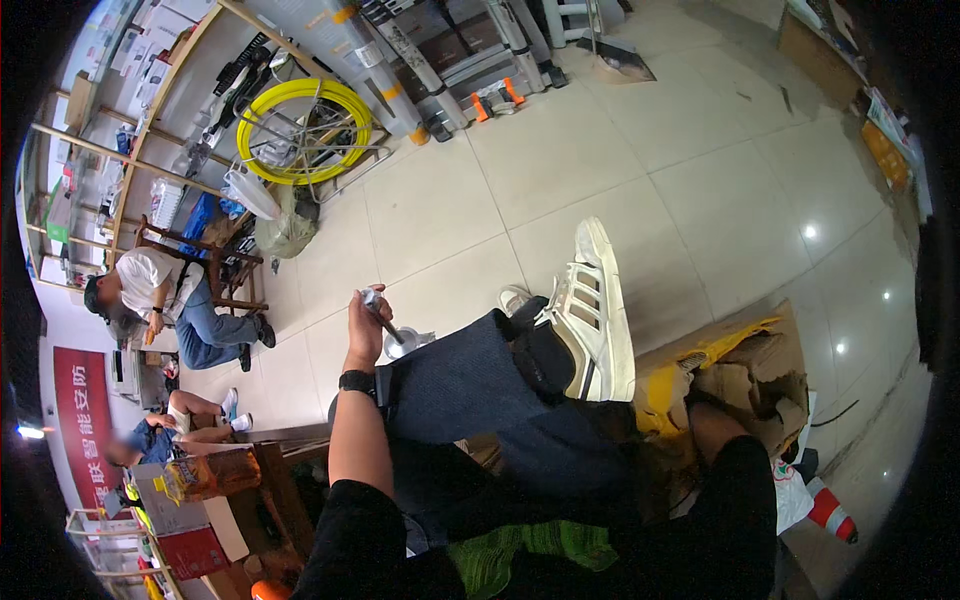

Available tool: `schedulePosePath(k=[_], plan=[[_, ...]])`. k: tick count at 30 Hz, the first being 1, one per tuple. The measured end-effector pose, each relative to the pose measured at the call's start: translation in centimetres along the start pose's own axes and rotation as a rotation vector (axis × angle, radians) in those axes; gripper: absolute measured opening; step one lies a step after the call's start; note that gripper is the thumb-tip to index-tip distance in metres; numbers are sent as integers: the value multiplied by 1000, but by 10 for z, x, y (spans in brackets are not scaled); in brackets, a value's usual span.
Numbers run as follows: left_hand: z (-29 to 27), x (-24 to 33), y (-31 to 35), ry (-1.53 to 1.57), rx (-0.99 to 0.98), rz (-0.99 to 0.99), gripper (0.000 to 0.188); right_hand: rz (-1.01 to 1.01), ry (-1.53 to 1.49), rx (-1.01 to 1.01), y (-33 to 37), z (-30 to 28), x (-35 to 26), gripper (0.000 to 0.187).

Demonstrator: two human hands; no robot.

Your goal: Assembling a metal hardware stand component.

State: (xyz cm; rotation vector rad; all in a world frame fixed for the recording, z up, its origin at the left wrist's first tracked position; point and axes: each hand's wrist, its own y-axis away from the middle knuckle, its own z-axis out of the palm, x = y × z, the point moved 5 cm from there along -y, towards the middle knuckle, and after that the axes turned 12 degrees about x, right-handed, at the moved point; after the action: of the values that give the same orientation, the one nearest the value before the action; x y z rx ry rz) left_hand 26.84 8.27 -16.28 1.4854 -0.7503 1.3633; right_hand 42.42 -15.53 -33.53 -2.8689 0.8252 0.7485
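My left hand [364,328] is raised beside my crossed leg, fingers closed round a thin dark-shafted tool [384,322] with a pale, shiny upper end; its exact kind is unclear. Just below the tool's lower end shows a small whitish round container [401,344], partly behind my leg. My right forearm [715,432] reaches down into a torn cardboard box [785,345] with yellow patches. The box hides that hand and its fingers. Between my arms lies my trouser leg [455,375] in dark denim, ending in a white sneaker [597,320].
A yellow cable reel [305,132] stands by the shelves, near a plastic bag [287,228]. One person [180,300] sits on a wooden chair; another person [165,435] sits farther back. A bottle of amber liquid [212,474] is at left. A dustpan [617,60] rests on the tiles.
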Motion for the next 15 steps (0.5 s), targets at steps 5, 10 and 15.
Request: schedulePosePath(k=[5,10,15], plan=[[1,-5,-3,18,-26,-14,51,100,2,50,48,-10,35,40],[-29,-21,-3,9,75,-50,48,384,88,117,197,-54,125,41],[-47,-15,2,96,21,-51,51,655,154,169,365,-72,160,41]])
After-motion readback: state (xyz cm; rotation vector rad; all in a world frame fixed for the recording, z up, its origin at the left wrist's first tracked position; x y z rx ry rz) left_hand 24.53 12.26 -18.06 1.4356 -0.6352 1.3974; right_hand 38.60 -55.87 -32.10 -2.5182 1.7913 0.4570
